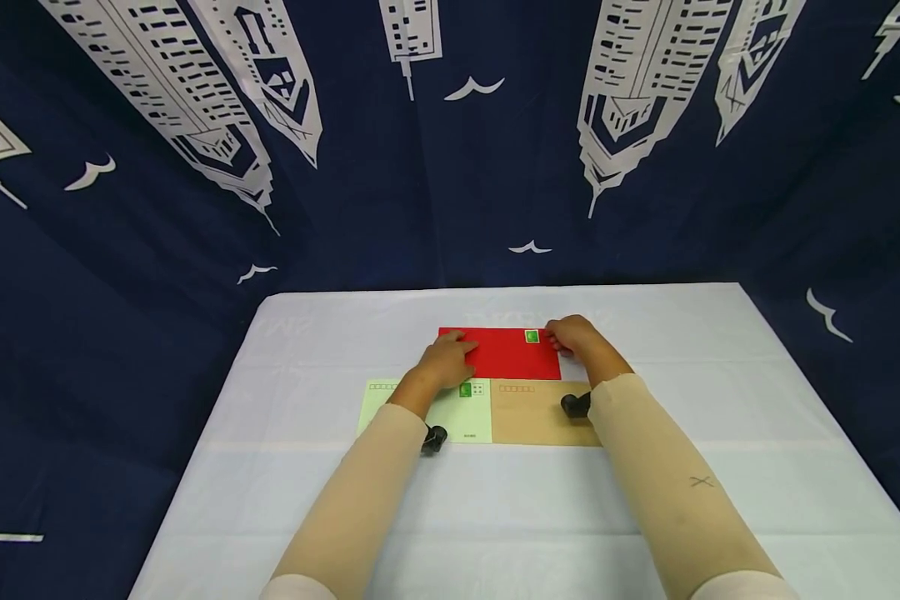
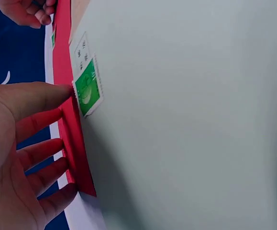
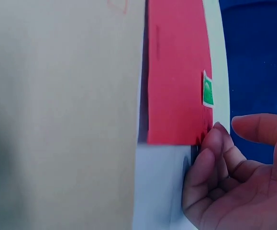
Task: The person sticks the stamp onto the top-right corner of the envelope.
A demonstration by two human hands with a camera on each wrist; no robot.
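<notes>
A red envelope (image 1: 512, 357) with a green stamp (image 1: 532, 337) in its upper right corner lies flat on the white table. My left hand (image 1: 446, 362) rests on its left part; in the left wrist view the fingers (image 2: 47, 153) are spread and touch the red paper. At the right end, my right hand (image 1: 574, 333) is by the stamped corner. The right wrist view shows its fingers (image 3: 200, 175) bent against the envelope's edge, the thumb held apart. Just below lie a pale green envelope (image 1: 471, 423), partly covered by the left arm, and a brown envelope (image 1: 532, 421).
The pale green envelope bears its own green stamp (image 2: 88, 88). The two lower envelopes lie side by side below the red one. Black wrist cameras (image 1: 432, 439) hang under both wrists. A navy curtain (image 1: 435, 183) with white building prints stands behind the white table (image 1: 330, 342).
</notes>
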